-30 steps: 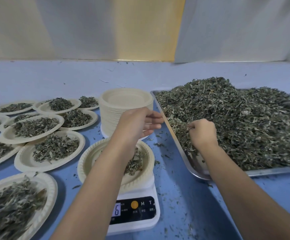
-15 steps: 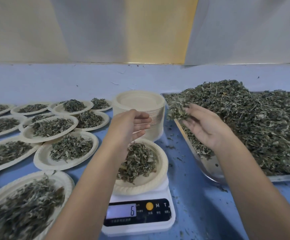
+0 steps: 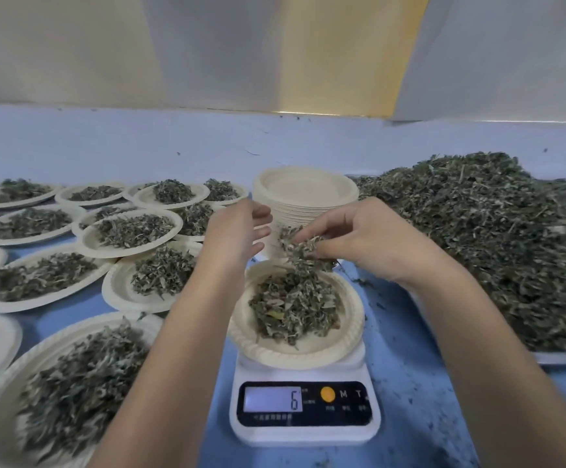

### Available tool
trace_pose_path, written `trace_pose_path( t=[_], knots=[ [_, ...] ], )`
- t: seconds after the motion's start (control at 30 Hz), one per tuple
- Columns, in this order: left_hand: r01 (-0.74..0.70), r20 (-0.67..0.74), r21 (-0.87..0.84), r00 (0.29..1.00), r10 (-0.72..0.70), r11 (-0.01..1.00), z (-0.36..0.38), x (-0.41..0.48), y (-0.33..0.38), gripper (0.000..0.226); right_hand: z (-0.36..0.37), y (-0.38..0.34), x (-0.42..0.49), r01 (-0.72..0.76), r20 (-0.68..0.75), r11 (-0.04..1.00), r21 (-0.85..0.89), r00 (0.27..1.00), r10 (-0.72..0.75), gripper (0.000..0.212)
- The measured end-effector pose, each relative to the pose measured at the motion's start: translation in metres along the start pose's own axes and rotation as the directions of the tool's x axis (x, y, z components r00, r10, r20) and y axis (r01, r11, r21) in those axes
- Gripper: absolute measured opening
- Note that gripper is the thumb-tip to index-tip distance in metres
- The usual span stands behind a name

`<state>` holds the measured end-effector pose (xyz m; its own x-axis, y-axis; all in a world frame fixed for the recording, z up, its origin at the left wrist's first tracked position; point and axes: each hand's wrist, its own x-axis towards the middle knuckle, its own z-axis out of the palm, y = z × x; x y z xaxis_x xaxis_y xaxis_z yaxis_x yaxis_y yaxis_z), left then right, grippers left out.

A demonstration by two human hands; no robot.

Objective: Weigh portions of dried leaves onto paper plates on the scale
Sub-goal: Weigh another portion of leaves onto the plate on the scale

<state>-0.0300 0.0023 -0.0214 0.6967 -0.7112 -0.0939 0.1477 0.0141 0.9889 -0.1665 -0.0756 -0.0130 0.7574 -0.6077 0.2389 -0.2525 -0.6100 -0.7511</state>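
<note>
Curled round a clump of dried leaves [image 3: 303,249], the grip of the right hand [image 3: 366,241] hangs just above the paper plate [image 3: 352,332] on the scale [image 3: 305,430] (its display [image 3: 273,400] reads 6). Beside it the left hand [image 3: 237,231] hovers with relaxed fingers, holding nothing.

The blue table [image 3: 406,366] held a scale [image 3: 305,435] low in the middle, full plates [image 3: 110,289] left, a plate stack [image 3: 305,189], a tray [image 3: 562,358] right.

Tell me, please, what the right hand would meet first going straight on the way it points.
Probably the left hand, open and facing the right hand, which pinches dried leaves above the plate; depth is unclear.
</note>
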Motion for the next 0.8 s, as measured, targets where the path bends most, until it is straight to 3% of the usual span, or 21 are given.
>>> trace_pose_path(
  t=[0.13, 0.23, 0.33, 0.43, 0.57, 0.8],
  knots=[
    [-0.023, -0.002, 0.01, 1.0, 0.023, 1.0, 0.002, 0.001, 0.0, 0.021, 0.01, -0.003, -0.001, -0.007, 0.07, 0.993, -0.12, 0.997, 0.016, 0.021],
    [-0.039, -0.005, -0.005, 0.999, 0.039, 0.999, -0.001, 0.004, -0.002, 0.02, 0.011, -0.006, -0.004, -0.031, 0.211, 0.98, -0.195, 0.975, 0.073, 0.019],
    [-0.052, -0.018, -0.026, 0.999, 0.051, 0.998, -0.003, 0.007, -0.002, 0.02, 0.01, -0.006, -0.005, -0.054, 0.27, 0.979, -0.198, 0.957, 0.107, 0.017],
    [-0.061, -0.023, -0.029, 0.998, 0.061, 0.998, -0.003, 0.008, -0.003, 0.022, 0.007, -0.004, -0.004, -0.035, 0.16, 0.991, -0.132, 0.985, 0.056, 0.019],
    [-0.058, -0.023, -0.041, 0.998, 0.057, 0.997, -0.003, 0.007, -0.002, 0.02, 0.005, -0.001, -0.001, 0.001, -0.012, 0.995, 0.103, 1.0, 0.0, 0.019],
    [-0.03, 0.068, -0.115, 0.997, 0.038, 0.993, 0.005, 0.004, -0.004, 0.023, 0.016, -0.004, 0.001, 0.013, -0.166, 0.933, 0.36, 0.985, 0.051, 0.021]
  ],
)
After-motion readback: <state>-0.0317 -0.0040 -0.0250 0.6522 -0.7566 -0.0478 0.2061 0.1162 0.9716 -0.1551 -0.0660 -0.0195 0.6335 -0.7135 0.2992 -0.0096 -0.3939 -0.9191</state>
